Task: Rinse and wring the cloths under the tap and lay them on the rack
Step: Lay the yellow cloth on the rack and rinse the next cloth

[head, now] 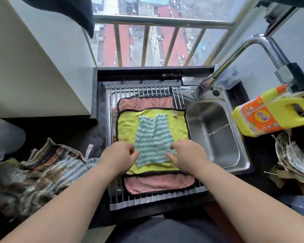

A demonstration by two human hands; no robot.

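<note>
A teal-and-white zigzag cloth [153,137] lies spread on top of a yellow cloth [126,127], which lies over a pink cloth [158,183] on the metal roll-up rack [144,90] across the left half of the sink. My left hand [120,155] pinches the zigzag cloth's near left edge. My right hand [186,153] pinches its near right edge. The chrome tap [235,57] reaches over the open sink basin [216,137] on the right; no water stream shows at its spout.
A heap of striped and patterned cloths [42,169] sits on the dark counter at the left. A yellow detergent jug [270,113] lies beside the sink on the right, above a pile of wire items [295,160]. A barred window [147,42] is behind.
</note>
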